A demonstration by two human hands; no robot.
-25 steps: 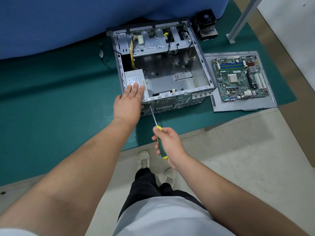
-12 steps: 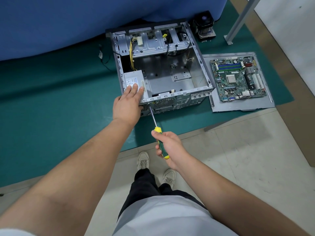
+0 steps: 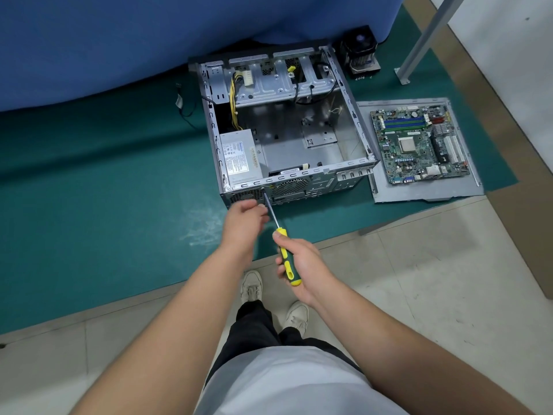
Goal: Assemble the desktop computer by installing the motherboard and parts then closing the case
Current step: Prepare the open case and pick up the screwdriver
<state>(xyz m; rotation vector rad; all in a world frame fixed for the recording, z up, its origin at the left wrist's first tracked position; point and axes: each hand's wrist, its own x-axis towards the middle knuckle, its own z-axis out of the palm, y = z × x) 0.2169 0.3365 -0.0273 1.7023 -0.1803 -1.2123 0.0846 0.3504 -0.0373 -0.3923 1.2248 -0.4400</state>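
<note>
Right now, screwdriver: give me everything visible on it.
The screwdriver has a yellow and dark green handle that looks like plastic or rubber, and a thin bare metal shaft. It slants up and to the left, tip against the rear panel of the open computer case, just below the top rail beside the fan grille. The tip itself is too small to make out. The right hand grips the handle; the left hand sits beside the shaft near the tip, its fingers curled, contact unclear.
</note>
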